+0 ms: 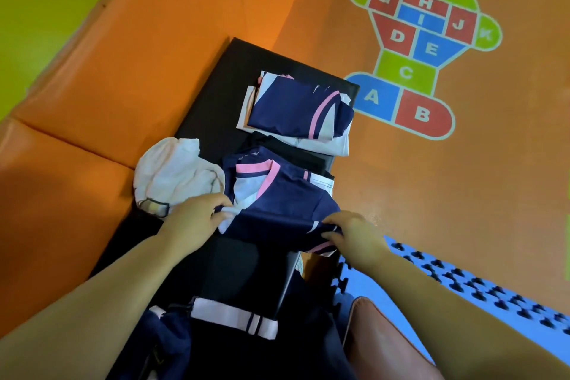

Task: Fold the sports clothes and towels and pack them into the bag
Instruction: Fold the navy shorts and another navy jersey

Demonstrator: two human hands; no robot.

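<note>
Both hands were closed on the same shirt (pixel 290 200), a navy one with pink trim and white panels. The left hand (pixel 197 216) pinched its left edge and the right hand (pixel 354 233) pinched its right edge, fingers curled over the cloth. The near hem ran straight across from one grip to the other. The rest of the shirt lay beyond the hands on the black mat (pixel 234 77), collar at the far end, so its length pointed away from the person.

I judged the fold was half made, and the next move would carry the held hem forward over the body, both hands travelling evenly.

A folded pile (pixel 296 108) sat farther beyond the grips, slightly toward the right hand. A crumpled white towel (pixel 175 176) lay just outside the left hand, unfolded. I could not tell where the bag was.
</note>
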